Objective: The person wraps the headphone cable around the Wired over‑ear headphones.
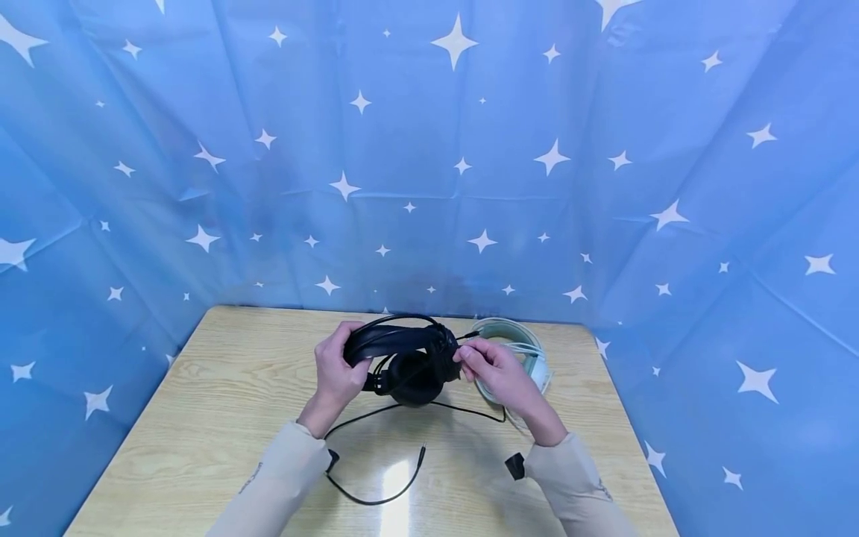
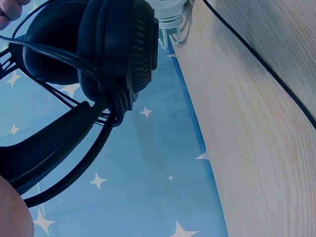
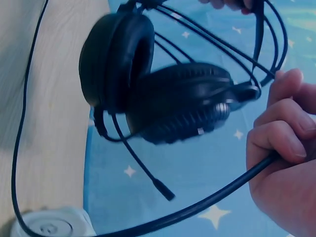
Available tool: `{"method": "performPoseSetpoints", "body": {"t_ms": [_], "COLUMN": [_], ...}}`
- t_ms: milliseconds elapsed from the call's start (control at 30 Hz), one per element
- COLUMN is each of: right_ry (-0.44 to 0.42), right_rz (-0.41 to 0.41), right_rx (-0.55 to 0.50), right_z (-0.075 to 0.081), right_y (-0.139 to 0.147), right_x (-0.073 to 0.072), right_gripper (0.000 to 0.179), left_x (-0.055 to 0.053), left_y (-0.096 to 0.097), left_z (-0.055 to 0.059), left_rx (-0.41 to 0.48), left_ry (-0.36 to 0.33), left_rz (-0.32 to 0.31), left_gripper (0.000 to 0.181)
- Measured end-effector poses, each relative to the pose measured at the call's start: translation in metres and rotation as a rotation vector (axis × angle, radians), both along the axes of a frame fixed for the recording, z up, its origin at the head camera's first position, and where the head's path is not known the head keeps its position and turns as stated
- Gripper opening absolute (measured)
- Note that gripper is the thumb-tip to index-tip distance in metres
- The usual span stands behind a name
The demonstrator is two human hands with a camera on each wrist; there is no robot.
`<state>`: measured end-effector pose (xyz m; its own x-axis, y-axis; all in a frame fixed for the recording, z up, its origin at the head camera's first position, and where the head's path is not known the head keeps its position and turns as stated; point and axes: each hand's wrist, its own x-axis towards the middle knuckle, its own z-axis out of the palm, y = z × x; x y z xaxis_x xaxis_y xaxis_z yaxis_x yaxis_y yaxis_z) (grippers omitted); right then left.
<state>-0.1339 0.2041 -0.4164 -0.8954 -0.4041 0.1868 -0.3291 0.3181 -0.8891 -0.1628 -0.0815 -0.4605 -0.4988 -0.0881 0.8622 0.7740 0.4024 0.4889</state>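
Note:
A black over-ear headset (image 1: 416,379) is held up above the table. My left hand (image 1: 341,373) grips its headband (image 1: 389,341), with the thumb below. Two padded ear cups (image 2: 113,49) hang from the band, and thin wires run alongside it. A microphone boom (image 3: 163,190) sticks out below the cups in the right wrist view. Beside the cups, my right hand (image 1: 493,369) curls its fingers around the headset's black cable (image 3: 207,206). The cable trails down onto the table, ending in a loop with a plug (image 1: 423,447).
Pale green-white headphones (image 1: 499,328) with a light cord lie at the back right, partly behind my right hand. The wooden table (image 1: 221,418) is backed by a blue star-patterned curtain (image 1: 416,149). A small black piece (image 1: 515,466) shows at the right sleeve.

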Motion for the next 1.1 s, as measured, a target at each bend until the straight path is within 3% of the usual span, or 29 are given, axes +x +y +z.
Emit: {"method": "performPoseSetpoints", "body": {"t_ms": [133, 400, 600, 833, 1100], "right_ry": [0.049, 0.127, 0.086, 0.046, 0.086], "right_rz": [-0.007, -0.050, -0.110, -0.165, -0.101], "right_rx": [0.084, 0.111, 0.078, 0.025, 0.012], "right_z": [0.003, -0.001, 0.000, 0.005, 0.008], "right_y": [0.003, 0.005, 0.008, 0.011, 0.011], "right_x": [-0.001, -0.005, -0.005, -0.006, -0.006], "right_gripper": [0.023, 0.020, 0.015, 0.010, 0.008], "left_x": [0.001, 0.001, 0.001, 0.007, 0.011], "left_y": [-0.001, -0.004, -0.007, -0.013, -0.020], "left_z": [0.001, 0.001, 0.003, 0.011, 0.016], "left_rx": [-0.032, -0.050, -0.035, 0.031, 0.191], "left_ry": [0.013, 0.003, -0.043, -0.186, -0.409], "left_rz": [-0.028, -0.079, -0.133, -0.305, -0.544], "left_gripper": [0.030, 0.029, 0.031, 0.034, 0.038]}}
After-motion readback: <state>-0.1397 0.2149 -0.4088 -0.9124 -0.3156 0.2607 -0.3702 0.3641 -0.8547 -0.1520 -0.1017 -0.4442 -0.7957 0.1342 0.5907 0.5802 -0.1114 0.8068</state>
